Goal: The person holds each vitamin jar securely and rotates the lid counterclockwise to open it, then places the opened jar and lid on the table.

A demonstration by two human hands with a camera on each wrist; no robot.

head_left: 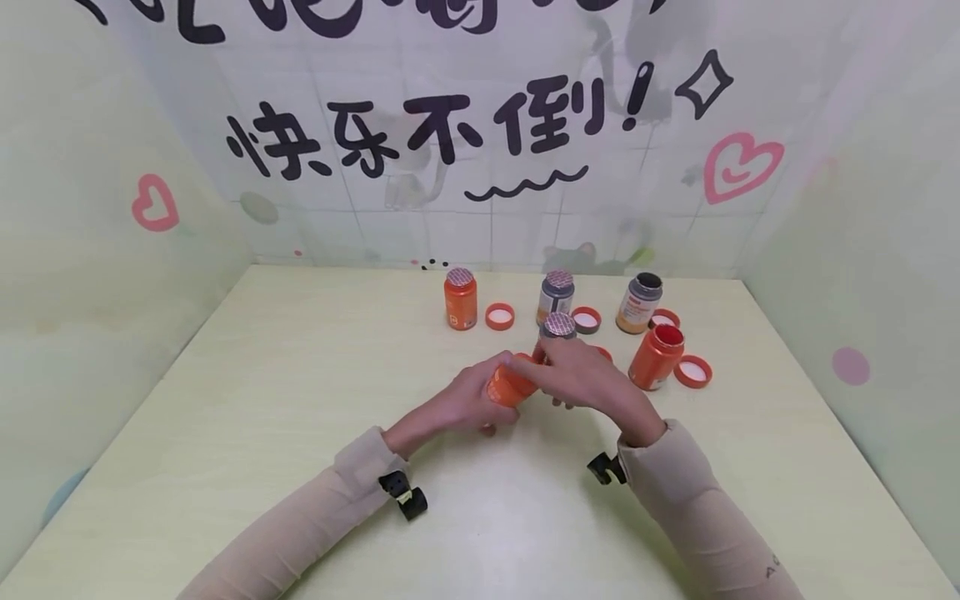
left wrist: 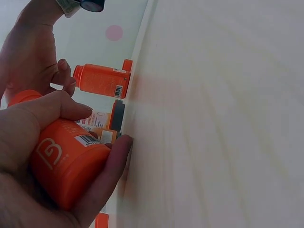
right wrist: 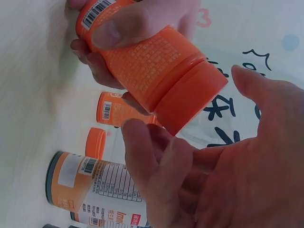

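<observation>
My left hand (head_left: 472, 395) grips a capped orange bottle (head_left: 513, 380) by its body, thumb on one side and fingers on the other, and holds it tilted above the table. In the right wrist view the bottle's orange screw cap (right wrist: 192, 97) is on. Around that cap sits my right hand (head_left: 581, 372), its thumb a little apart from the cap's edge and its loosely bent fingers close to the lower side. Whether those fingertips touch the cap, I cannot tell. Just behind the hands stands a grey bottle (head_left: 558, 325) with a patterned seal on its mouth, partly hidden by my right hand.
At the back stand an orange bottle (head_left: 461, 300) and a grey bottle (head_left: 556, 293), both sealed. To the right are an open grey bottle (head_left: 638, 305) and an open orange bottle (head_left: 655, 360). Loose caps lie beside them, one red cap (head_left: 693, 372) farthest right.
</observation>
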